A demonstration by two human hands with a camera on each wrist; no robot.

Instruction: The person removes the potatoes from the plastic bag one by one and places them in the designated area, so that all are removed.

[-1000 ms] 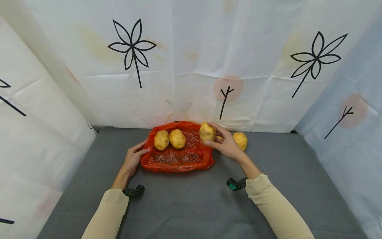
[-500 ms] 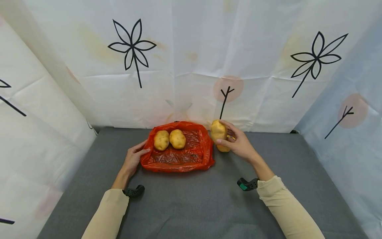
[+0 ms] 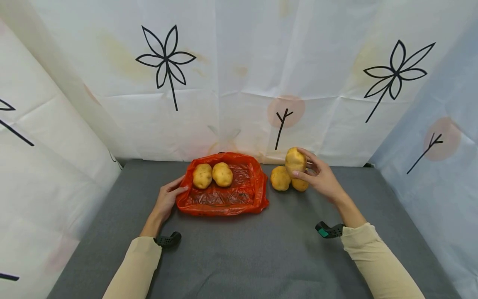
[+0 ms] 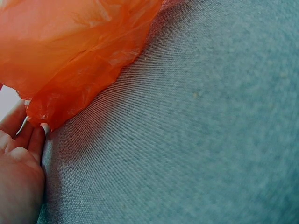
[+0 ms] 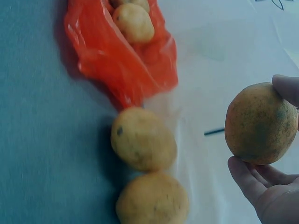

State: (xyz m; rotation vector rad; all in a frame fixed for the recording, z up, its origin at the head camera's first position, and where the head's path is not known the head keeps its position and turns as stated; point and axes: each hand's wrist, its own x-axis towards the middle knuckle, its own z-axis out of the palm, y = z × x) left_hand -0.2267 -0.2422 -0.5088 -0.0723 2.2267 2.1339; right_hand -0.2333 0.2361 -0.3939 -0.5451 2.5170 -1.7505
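Observation:
A red plastic bag [image 3: 220,209] lies spread on the grey table with its mouth rolled wide. Two yellow potatoes, one at the left [image 3: 203,176] and one beside it [image 3: 222,174], sit in its left part. My left hand [image 3: 166,200] holds the bag's left edge between thumb and fingers. In the left wrist view, the fingers [image 4: 35,140] meet a corner of the red plastic. My right hand [image 3: 324,179] grips another potato [image 5: 260,123] by its sides, raised over two potatoes right of the bag, one [image 3: 280,178] nearer the bag and one [image 3: 300,185] partly hidden behind the held one.
The grey cloth-covered table [image 3: 239,257] ends at a white patterned curtain [image 3: 239,124] behind the bag. More curtain hangs on the left [image 3: 48,166] and right [image 3: 444,187]. A dark band with a camera [image 3: 329,230] sits on the right wrist.
My right hand has moved to the right with the potato, away from the bag's right edge, uncovering a potato beside the bag. The left hand and bag have stayed put.

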